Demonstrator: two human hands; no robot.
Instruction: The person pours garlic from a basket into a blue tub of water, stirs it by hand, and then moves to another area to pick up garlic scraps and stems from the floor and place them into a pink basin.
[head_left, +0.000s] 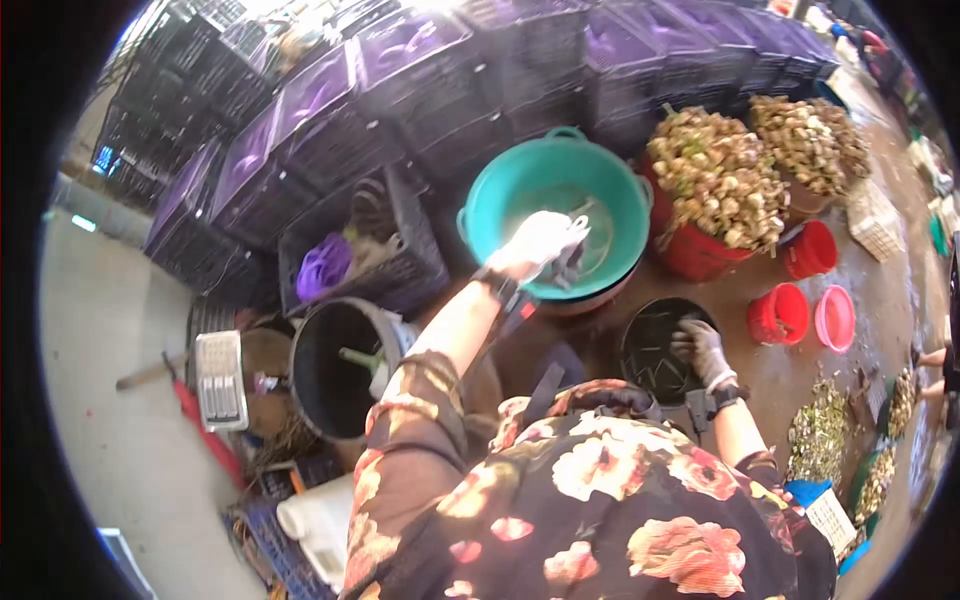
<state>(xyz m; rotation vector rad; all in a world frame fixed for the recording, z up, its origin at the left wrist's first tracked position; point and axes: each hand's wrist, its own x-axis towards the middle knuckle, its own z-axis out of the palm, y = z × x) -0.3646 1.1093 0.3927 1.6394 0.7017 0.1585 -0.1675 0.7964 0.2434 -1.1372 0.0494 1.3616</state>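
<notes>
My left hand, in a pale glove, is over the green basin; its fingers are bent around something dark and grey that I cannot make out. My right hand, also gloved, reaches over the right rim of a black bucket, its fingers spread and nothing visible in them. Thin dark stalks or sticks lie inside that bucket. The green basin has a whitish patch on its bottom and rests on another round tub.
Black crates with purple tops line the back. Bulb-filled red tubs stand at the right, near small red buckets and a pink bowl. A grey barrel and a crate with a purple bundle are at the left.
</notes>
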